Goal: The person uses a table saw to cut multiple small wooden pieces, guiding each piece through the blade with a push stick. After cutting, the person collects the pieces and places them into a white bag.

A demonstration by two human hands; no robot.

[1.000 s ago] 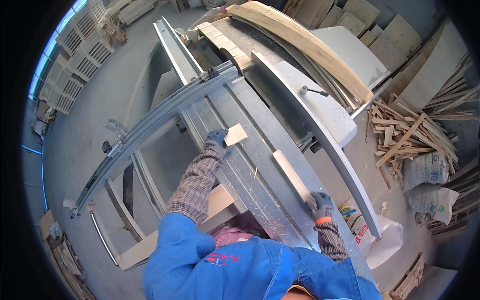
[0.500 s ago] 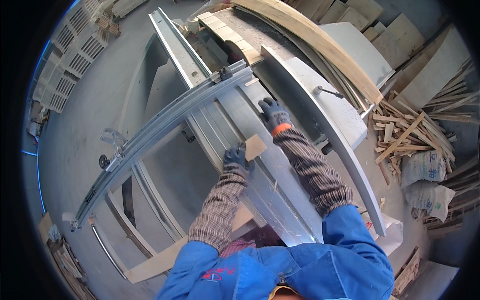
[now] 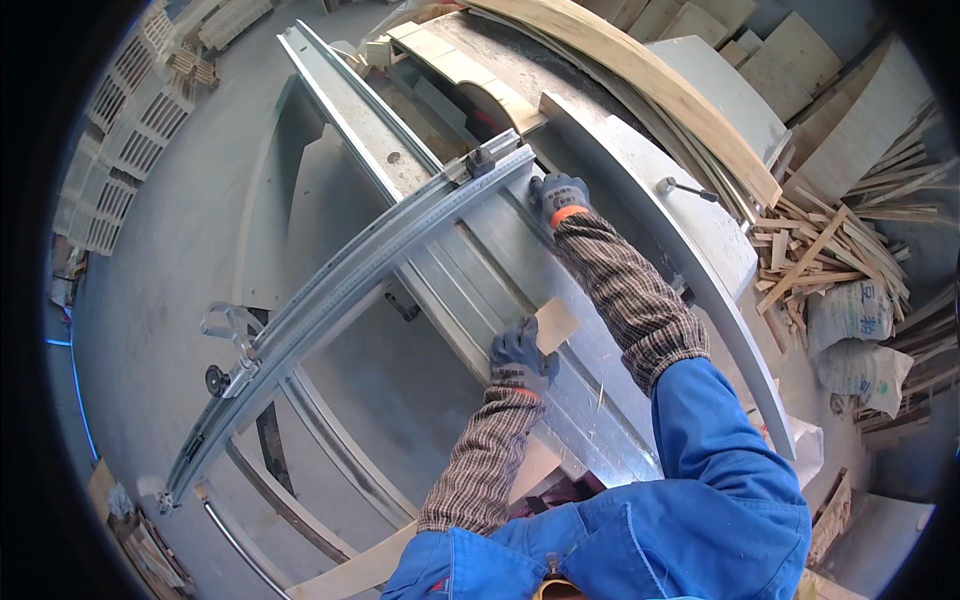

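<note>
My left hand (image 3: 520, 358), in a grey glove, is closed on the edge of a small flat piece of wood (image 3: 557, 325). The piece lies over the ribbed metal saw table (image 3: 590, 305). Farther off, my right hand (image 3: 562, 196), gloved in grey with an orange cuff, reaches to the table's far end, close to the end of the long metal fence rail (image 3: 390, 240). Its fingers are bent, and whatever they hold or touch is hidden. Checked sleeve covers and blue sleeves clothe both arms.
A curved-looking grey guide fence (image 3: 690, 270) runs along the table's right side. A clear flip stop (image 3: 232, 330) sits on the rail at left. Scrap wood strips (image 3: 830, 250) and white sacks (image 3: 850, 310) lie at right. Pallets (image 3: 140, 130) stand far left.
My right hand has moved away from me to the table's far end beside the rail, its fingers more bent. The left hand has shifted slightly right with the wood piece. The view has shifted too.
</note>
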